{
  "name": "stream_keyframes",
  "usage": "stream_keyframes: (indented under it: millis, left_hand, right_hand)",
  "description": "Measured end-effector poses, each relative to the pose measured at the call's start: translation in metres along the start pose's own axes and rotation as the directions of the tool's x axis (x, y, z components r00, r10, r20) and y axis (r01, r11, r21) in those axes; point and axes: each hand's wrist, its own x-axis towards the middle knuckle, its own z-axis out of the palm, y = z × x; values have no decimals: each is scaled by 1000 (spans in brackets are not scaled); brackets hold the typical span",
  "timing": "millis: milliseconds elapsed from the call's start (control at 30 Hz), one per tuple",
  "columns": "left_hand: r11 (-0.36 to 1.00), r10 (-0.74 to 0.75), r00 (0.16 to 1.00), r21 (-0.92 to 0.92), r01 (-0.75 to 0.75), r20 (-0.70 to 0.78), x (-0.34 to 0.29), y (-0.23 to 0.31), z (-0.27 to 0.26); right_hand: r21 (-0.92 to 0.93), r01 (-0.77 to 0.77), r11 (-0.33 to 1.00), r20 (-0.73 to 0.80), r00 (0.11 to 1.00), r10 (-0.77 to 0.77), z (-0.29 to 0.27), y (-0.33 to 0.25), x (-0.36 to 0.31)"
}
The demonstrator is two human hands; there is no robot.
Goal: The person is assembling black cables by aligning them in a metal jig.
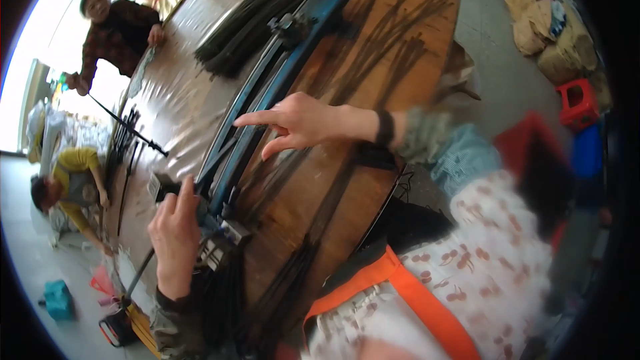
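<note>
Brown table point(283, 217), one blue rail point(288, 75) — two people point(117, 37) beyond, right hand point(297, 122) above (index, thumb spread), left hand point(175, 230) beside, fingers together

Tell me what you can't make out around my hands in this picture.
All in the head view:
- Part of the long blue metal rail: hidden behind the right hand.
- Whatever lies beneath the left hand: hidden by that hand.
- Upper ends of the thick bundle of thin black rods: cut off by the top edge.
- Red shape at right: too blurred to identify.
</note>
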Motion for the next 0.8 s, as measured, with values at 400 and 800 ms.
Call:
stream_keyframes:
  millis: [400,800]
  left_hand:
    - [994,-6,1000,-111,6,-2,22,16,39]
    - [988,-139,988,-84,133,-69,-17,4,2]
  right_hand:
    - [-263,82,961,-275,949,-156,-32,38,-15]
    - [266,285,921,-518,848,-112,-6,-20,14]
